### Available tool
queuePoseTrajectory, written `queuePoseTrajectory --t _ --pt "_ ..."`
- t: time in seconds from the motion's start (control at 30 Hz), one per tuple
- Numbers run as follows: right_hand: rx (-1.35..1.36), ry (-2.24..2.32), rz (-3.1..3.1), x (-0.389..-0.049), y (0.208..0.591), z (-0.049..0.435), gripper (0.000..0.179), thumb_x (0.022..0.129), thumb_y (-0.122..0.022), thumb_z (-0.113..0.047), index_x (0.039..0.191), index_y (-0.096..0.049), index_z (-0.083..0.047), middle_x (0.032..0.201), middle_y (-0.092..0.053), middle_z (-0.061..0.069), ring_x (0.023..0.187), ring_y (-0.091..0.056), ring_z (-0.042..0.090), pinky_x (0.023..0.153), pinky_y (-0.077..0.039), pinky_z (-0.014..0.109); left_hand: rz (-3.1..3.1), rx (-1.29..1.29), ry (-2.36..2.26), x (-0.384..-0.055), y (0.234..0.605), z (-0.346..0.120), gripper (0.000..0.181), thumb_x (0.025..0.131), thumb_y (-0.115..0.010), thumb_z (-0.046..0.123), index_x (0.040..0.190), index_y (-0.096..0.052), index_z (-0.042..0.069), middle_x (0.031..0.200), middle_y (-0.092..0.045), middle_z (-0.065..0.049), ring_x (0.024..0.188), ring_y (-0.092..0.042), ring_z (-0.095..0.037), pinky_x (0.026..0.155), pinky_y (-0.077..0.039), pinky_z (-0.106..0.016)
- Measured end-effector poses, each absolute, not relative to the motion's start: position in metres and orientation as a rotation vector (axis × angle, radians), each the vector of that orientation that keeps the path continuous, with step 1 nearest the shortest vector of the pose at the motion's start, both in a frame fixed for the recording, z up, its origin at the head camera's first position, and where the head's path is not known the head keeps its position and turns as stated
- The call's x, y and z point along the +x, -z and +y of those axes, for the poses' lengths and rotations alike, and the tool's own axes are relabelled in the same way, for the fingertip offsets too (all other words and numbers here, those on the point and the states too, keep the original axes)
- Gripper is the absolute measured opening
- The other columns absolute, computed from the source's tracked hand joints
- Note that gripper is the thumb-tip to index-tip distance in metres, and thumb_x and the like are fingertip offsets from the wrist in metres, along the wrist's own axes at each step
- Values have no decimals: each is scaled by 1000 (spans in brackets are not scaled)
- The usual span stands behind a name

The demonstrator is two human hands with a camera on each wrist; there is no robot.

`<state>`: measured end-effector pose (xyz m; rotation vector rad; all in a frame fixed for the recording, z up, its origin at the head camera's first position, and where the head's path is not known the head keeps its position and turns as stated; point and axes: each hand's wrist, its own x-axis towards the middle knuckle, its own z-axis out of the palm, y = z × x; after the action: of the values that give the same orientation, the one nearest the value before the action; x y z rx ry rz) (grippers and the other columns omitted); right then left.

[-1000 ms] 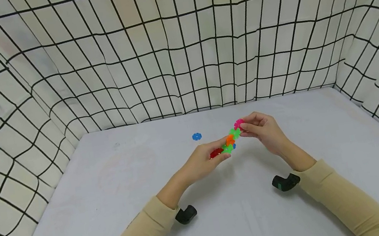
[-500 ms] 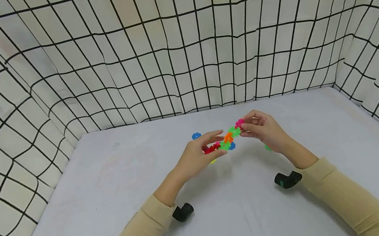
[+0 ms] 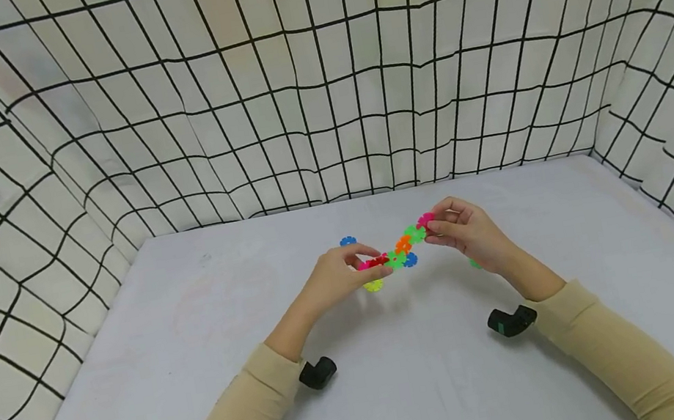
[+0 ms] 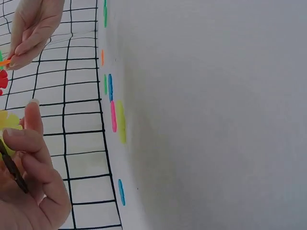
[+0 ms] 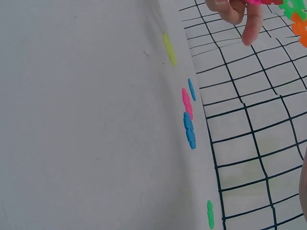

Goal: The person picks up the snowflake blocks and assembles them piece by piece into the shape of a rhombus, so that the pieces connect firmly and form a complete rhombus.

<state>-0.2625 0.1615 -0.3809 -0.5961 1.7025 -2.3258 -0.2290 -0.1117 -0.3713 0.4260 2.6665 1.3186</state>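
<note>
My right hand [image 3: 468, 232] pinches a pink snowflake disc [image 3: 425, 220] at the upper end of a chain of interlocking plastic discs. A green disc [image 3: 415, 234] and an orange disc [image 3: 403, 246] follow it down toward the left. My left hand [image 3: 338, 277] has its thumb and fingers around the lower end, by a red disc [image 3: 377, 260]. In the left wrist view its curled fingers hold this end, with a yellow disc [image 4: 8, 120] and a dark disc seen edge-on [image 4: 13, 167] among them. The left fingers partly cover that end.
Loose discs lie on the white table [image 3: 235, 361]: a blue disc [image 3: 347, 241] behind the left hand, a yellow disc [image 3: 373, 285] below it, another blue disc [image 3: 411, 259], and a green disc [image 3: 475, 263] near the right wrist. Black netting [image 3: 362, 118] surrounds the table.
My left hand has shifted left and slightly up, and more of the chain and loose discs shows. The right hand keeps its pinch, almost still.
</note>
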Motion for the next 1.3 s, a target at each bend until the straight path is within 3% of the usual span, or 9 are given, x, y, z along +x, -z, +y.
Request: queuePoseTrajectory --t 0.23,0.4,0.57,0.7,0.87,0.97,1.07,1.2,1.3 --pt "-584 2345 1698 -268 383 165 30 102 -48 14 101 -63 -12 96 -72 2 89 -72 14 87 -57 27 2177 147 -1851 -239 373 -127 43 100 -69 34 134 -66 8 102 -64 -11 75 -57 -19 67 -48 -22" --pt "-519 2344 1701 -268 384 166 29 101 -49 14 99 -64 -10 97 -73 4 92 -72 14 88 -56 26 1803 -53 -2193 -243 371 -134 41 109 -49 23 145 -54 4 109 -63 -5 84 -65 -15 73 -53 -18" --pt "-451 2329 1712 -267 385 165 27 101 -50 14 97 -64 -8 98 -73 4 93 -72 14 89 -56 27 1540 -121 -2361 -245 374 -139 47 108 -33 6 155 -38 1 116 -63 -7 90 -66 -17 77 -53 -17" --pt "-464 2319 1742 -266 385 163 26 101 -51 13 97 -65 -8 99 -72 4 95 -72 14 90 -55 27 1540 -142 -2350 -247 376 -141 48 110 -35 7 158 -34 8 139 -60 -8 100 -66 -17 97 -51 -29" --pt "-487 2309 1768 -266 386 162 25 101 -52 12 97 -66 -8 101 -71 4 96 -72 14 90 -55 27 1683 -130 -2205 -247 375 -143 49 112 -40 18 160 -29 15 156 -48 -1 127 -56 -27 116 -30 -56" --pt "-484 2311 1749 -266 387 162 26 100 -53 14 95 -67 -8 100 -71 5 94 -72 14 90 -56 29 1639 -134 -2222 -248 374 -144 51 113 -39 18 162 -24 13 158 -45 0 138 -49 -34 116 -28 -61" --pt "-488 2299 1732 -266 388 160 27 99 -53 14 95 -67 -8 99 -71 5 93 -73 15 91 -56 31 1548 -179 -2306 -249 374 -144 52 113 -40 17 162 -24 11 159 -44 -1 138 -50 -34 113 -38 -55" --pt "-495 2255 1767 -266 388 159 26 100 -55 11 96 -69 -10 102 -71 5 94 -73 15 90 -56 31 1479 -300 -2406 -251 373 -143 50 111 -45 17 159 -31 10 154 -50 1 120 -63 -24 96 -55 -34" --pt "-488 2228 1795 -266 389 158 25 100 -56 10 97 -69 -11 103 -71 5 95 -73 16 89 -56 31 1466 -366 -2439 -251 371 -141 45 111 -48 18 154 -39 9 148 -54 2 103 -69 -17 81 -57 -24"
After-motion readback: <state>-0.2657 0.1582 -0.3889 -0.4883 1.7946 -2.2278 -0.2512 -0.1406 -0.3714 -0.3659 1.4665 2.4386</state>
